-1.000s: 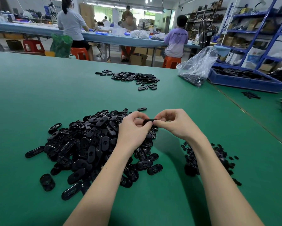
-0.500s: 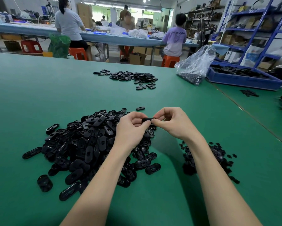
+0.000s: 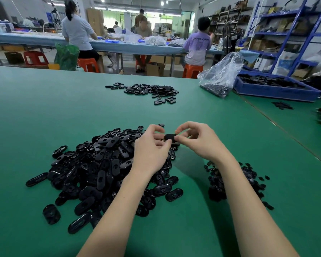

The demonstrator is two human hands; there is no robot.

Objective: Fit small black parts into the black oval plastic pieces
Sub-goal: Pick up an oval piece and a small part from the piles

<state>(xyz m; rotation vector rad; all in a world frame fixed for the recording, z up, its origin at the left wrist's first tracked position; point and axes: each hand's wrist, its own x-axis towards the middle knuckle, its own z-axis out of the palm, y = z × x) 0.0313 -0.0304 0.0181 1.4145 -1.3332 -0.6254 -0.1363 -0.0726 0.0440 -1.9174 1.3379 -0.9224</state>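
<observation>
One black oval piece (image 3: 169, 137) is held between both hands above the near pile. My left hand (image 3: 151, 150) pinches its left end with curled fingers. My right hand (image 3: 197, 140) pinches its right end between thumb and fingertips, the index finger arched above it. A large heap of black oval pieces (image 3: 100, 167) lies on the green table under and left of my left arm. A smaller heap of small black parts (image 3: 248, 180) lies beside my right forearm, partly hidden by it. Whether a small part sits in the held piece is hidden.
A second spread of oval pieces (image 3: 150, 90) lies farther out on the green table (image 3: 44, 112). A clear plastic bag (image 3: 221, 76) and a blue tray (image 3: 278, 89) of black parts stand at the far right. People sit at a bench beyond the table.
The held piece has turned from edge-on to showing its broad face, and my right index finger has lifted off it. Both hands stay in the same place over the pile.
</observation>
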